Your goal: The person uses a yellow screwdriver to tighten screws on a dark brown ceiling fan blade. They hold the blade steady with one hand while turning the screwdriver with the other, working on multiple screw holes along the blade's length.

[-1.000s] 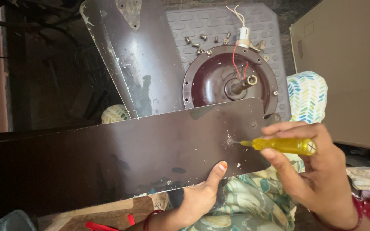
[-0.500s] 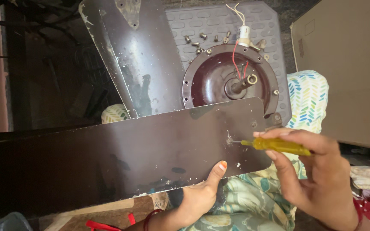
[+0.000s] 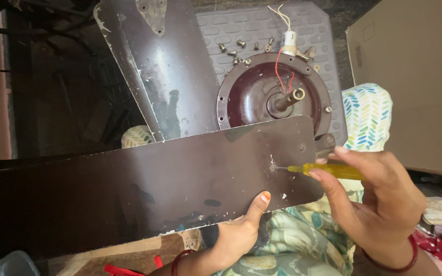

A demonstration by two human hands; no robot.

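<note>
— What carries the parts?
— A grey plastic stool [image 3: 262, 30], with loose screws [image 3: 241, 47] and the fan motor [image 3: 274, 94].
— The grips?
— Right hand [image 3: 379, 204] pinches a yellow screwdriver [image 3: 328, 170], tip on the brown fan blade [image 3: 144, 189]. Left hand [image 3: 239, 232] props the blade's lower edge, thumb pressed flat.

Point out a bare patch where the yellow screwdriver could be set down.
Free: the long dark blade left of the left hand, and the grey stool right of the loose screws. Crowded: around the motor housing and right hand.

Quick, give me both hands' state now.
Left hand: open, thumb pressing the fan blade.
Right hand: closed on the yellow screwdriver.
</note>
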